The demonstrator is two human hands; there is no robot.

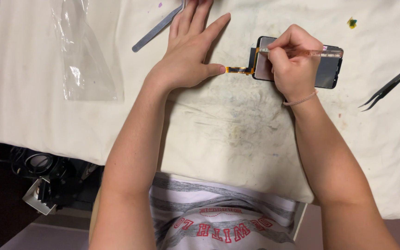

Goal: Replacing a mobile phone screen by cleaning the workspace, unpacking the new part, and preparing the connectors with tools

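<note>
A black phone screen panel lies on a stained white cloth, with a thin orange ribbon cable sticking out of its left end. My left hand rests flat on the cloth, fingers spread, and its thumb tip presses the free end of the cable. My right hand sits on top of the panel and grips a clear pinkish stick tool, whose tip touches the panel's left edge.
Black tweezers lie to the right. A grey metal pry tool lies above my left hand. A clear plastic bag lies at the left. The table's front edge runs below, with dark gear under it.
</note>
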